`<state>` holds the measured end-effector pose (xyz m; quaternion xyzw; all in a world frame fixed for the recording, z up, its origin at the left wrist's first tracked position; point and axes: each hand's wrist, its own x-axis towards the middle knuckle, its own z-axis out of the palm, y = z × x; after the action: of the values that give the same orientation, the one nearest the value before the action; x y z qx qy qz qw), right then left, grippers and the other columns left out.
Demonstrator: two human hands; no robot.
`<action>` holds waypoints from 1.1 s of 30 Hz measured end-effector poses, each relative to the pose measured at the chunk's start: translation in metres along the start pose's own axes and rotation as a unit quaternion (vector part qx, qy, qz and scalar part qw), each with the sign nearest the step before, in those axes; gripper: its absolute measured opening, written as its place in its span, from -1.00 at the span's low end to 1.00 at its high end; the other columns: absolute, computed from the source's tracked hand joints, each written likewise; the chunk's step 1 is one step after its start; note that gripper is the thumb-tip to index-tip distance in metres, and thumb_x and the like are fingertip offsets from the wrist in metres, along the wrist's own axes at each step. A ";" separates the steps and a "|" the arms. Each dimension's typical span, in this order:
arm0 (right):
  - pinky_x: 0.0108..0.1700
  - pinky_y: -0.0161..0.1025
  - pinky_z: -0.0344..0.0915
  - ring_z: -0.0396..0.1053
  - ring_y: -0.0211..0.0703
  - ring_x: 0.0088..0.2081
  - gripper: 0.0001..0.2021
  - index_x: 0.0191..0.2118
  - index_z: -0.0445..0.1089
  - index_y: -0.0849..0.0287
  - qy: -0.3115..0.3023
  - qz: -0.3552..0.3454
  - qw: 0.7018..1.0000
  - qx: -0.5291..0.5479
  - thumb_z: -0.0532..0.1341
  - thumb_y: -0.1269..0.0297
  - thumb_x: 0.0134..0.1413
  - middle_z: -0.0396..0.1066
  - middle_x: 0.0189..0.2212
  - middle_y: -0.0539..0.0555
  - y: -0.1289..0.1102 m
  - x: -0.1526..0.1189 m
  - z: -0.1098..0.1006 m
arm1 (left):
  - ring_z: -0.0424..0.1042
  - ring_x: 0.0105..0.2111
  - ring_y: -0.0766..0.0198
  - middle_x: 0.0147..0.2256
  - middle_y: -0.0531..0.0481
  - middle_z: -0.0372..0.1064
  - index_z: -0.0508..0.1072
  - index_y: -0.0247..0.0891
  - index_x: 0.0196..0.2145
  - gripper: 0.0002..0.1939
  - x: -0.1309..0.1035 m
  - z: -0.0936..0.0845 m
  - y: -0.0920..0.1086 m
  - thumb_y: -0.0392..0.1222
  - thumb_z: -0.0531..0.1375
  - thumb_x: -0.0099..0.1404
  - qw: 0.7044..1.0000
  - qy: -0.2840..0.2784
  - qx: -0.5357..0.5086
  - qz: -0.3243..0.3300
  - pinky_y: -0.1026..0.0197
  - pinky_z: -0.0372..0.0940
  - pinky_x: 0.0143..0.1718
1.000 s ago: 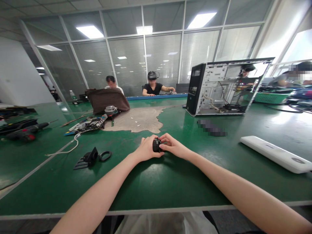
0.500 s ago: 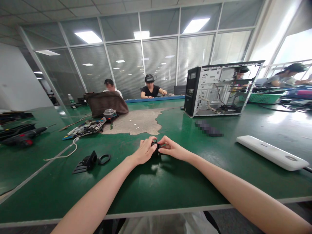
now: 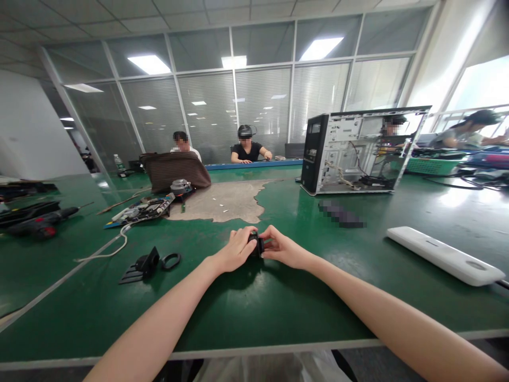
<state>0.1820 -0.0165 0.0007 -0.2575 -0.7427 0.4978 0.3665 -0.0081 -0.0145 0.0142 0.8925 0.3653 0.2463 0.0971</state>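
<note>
Both hands meet over the green table at a small black part [image 3: 255, 245], whose exact kind I cannot make out. My left hand [image 3: 234, 251] is closed round its left side, thumb on the near face. From the right, the fingertips of my right hand [image 3: 285, 249] pinch a flat black edge of it. My fingers hide much of the part. To the left, on the table, lie a black bracket-like piece [image 3: 146, 264] with a slotted base and a black ring [image 3: 170, 261].
An open computer case [image 3: 342, 151] stands at the back right. Nearer are a white oblong device [image 3: 443, 254] and a blurred dark item [image 3: 341, 213]. A circuit board [image 3: 139, 211], a drill [image 3: 43, 223] and a white cable [image 3: 67, 276] lie left. Two people sit opposite.
The view has tilted up slightly. My right fingers have shifted a little, and more of the black part's flat right side shows between my hands. Both hands stay on it.
</note>
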 end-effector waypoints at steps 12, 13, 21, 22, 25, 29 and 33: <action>-0.17 -0.20 0.26 0.28 -0.26 -0.23 -0.70 -0.21 0.15 0.14 0.044 0.007 0.999 -0.015 0.20 0.20 -0.08 0.25 -0.25 0.03 0.003 0.005 -0.001 | 0.15 -0.12 0.21 -0.12 -0.04 0.17 0.05 -0.18 -0.04 -0.69 -0.002 -0.005 0.002 -0.05 -0.18 0.31 1.000 0.003 -0.026 0.002 0.08 -0.01 -0.06; -0.17 -0.19 0.26 0.28 -0.25 -0.23 -0.68 -0.19 0.14 0.14 0.044 0.013 0.999 -0.018 0.20 0.20 -0.09 0.25 -0.24 0.04 0.003 0.005 -0.002 | 0.16 -0.12 0.20 -0.12 -0.05 0.17 0.06 -0.19 -0.04 -0.69 -0.002 -0.004 0.002 -0.05 -0.17 0.31 1.000 0.003 -0.026 0.000 0.07 -0.01 -0.06; -0.19 -0.20 0.27 0.32 -0.26 -0.25 -0.63 -0.29 0.08 0.12 0.006 0.017 1.000 0.009 0.28 0.30 -0.20 0.25 -0.22 0.01 0.000 0.002 -0.002 | 0.16 -0.10 0.16 -0.07 -0.08 0.18 0.06 -0.20 0.01 -0.61 -0.001 -0.004 -0.004 0.01 -0.12 0.28 1.000 -0.011 -0.022 -0.001 0.07 0.00 -0.06; -0.20 -0.21 0.27 0.31 -0.27 -0.25 -0.64 -0.29 0.08 0.13 0.002 0.016 1.000 0.012 0.28 0.29 -0.19 0.24 -0.22 0.01 -0.001 0.001 -0.002 | 0.15 -0.08 0.16 -0.05 -0.08 0.17 0.05 -0.19 0.03 -0.59 -0.001 -0.004 -0.004 0.01 -0.12 0.28 1.000 -0.015 -0.022 0.003 0.07 0.00 -0.05; -0.21 -0.24 0.25 0.31 -0.30 -0.29 -0.74 -0.30 0.11 0.14 0.005 0.013 1.000 0.005 0.21 0.24 -0.09 0.26 -0.23 0.01 -0.002 0.002 -0.004 | 0.12 -0.05 0.16 0.00 -0.07 0.13 0.03 -0.16 0.06 -0.57 -0.001 -0.007 -0.003 0.02 -0.11 0.27 0.999 -0.027 -0.021 0.011 0.07 -0.01 -0.03; -0.23 -0.25 0.25 0.31 -0.31 -0.32 -0.77 -0.29 0.13 0.16 0.022 0.014 1.000 -0.011 0.17 0.22 -0.05 0.27 -0.25 0.01 -0.001 0.003 -0.007 | 0.12 -0.04 0.16 0.00 -0.06 0.13 0.06 -0.15 0.04 -0.57 -0.002 -0.010 0.001 0.03 -0.08 0.26 0.999 -0.032 -0.020 0.019 0.08 -0.01 -0.04; -0.17 -0.20 0.25 0.31 -0.26 -0.24 -0.69 -0.21 0.11 0.14 0.011 0.018 1.000 -0.020 0.21 0.28 -0.09 0.26 -0.23 0.03 0.003 0.003 -0.007 | 0.14 -0.08 0.17 -0.02 -0.04 0.16 0.07 -0.13 0.03 -0.59 -0.002 -0.011 0.003 0.01 -0.06 0.26 0.999 -0.031 -0.018 0.025 0.08 0.01 -0.06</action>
<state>0.1862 -0.0091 0.0009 -0.2832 -0.7440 0.4863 0.3602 -0.0131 -0.0180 0.0237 0.9064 0.3355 0.2279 0.1184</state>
